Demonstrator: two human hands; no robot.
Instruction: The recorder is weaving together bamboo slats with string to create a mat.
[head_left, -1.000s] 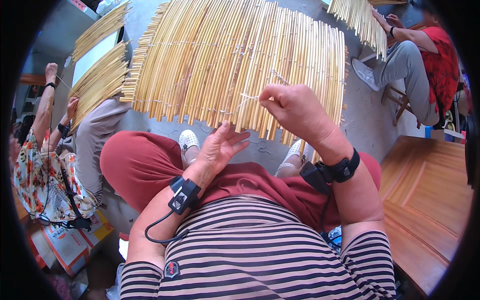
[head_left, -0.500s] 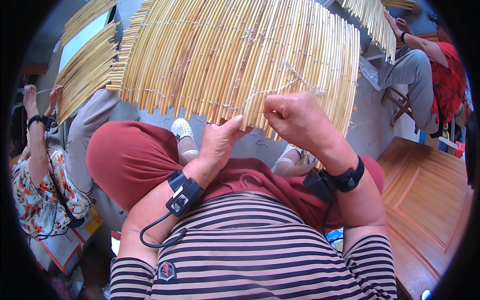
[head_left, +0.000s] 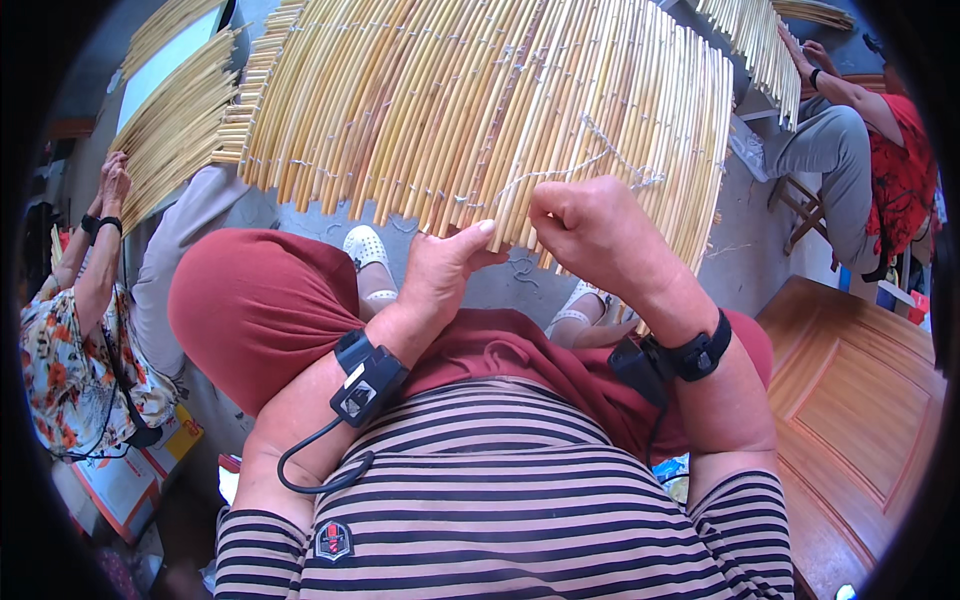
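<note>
A mat of pale reed sticks [head_left: 400,110], bound with rows of white string, spreads out in front of me. My left hand [head_left: 445,272] pinches its near edge, thumb on top and fingers curled beneath the stick ends. Just to the right, my right hand [head_left: 600,228] is closed in a fist over the same edge; what it holds is hidden by the fingers. A loose white string [head_left: 560,174] lies across the sticks beyond my hands, looping toward the right side of the mat.
On the left, a person in a flowered top [head_left: 62,375] works at another reed mat [head_left: 180,115]. At the upper right, a person in red [head_left: 895,150] sits by a third mat [head_left: 755,50]. A brown wooden panel [head_left: 850,410] stands at my right.
The thin line between my right fist and the mat edge no longer shows. My hands stay in nearly the same place. The left person's hands have come together at their mat.
</note>
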